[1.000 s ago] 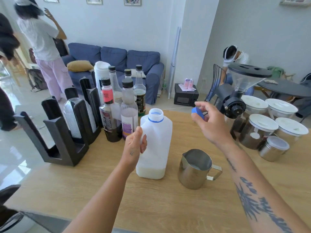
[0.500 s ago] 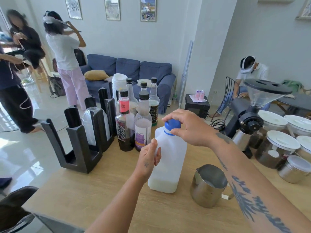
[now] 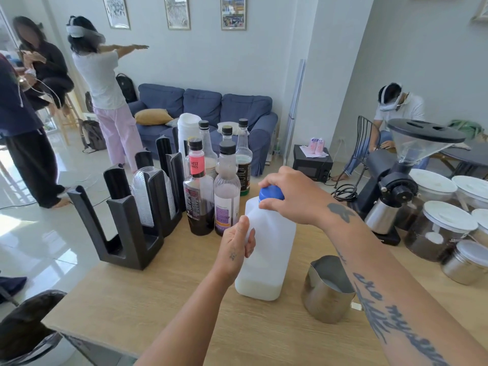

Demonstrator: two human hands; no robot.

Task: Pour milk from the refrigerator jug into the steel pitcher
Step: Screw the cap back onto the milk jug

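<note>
A translucent white plastic milk jug [image 3: 266, 252] stands upright on the wooden table [image 3: 163, 307], with a shallow layer of milk at its bottom. My left hand [image 3: 237, 244] grips the jug's left side. My right hand [image 3: 293, 196] is closed over the blue cap [image 3: 270, 193] on the jug's neck. The steel pitcher [image 3: 326, 291] stands just right of the jug, partly behind my right forearm, with some milk showing inside.
Several syrup bottles [image 3: 208, 191] and black cup holders [image 3: 132, 215] stand behind and left of the jug. A coffee grinder [image 3: 401, 186] and lidded jars [image 3: 443, 228] crowd the right side. People stand and sit in the room beyond.
My right hand brought the blue cap from the air back onto the jug's neck and now holds it there. My left hand has stayed on the jug.
</note>
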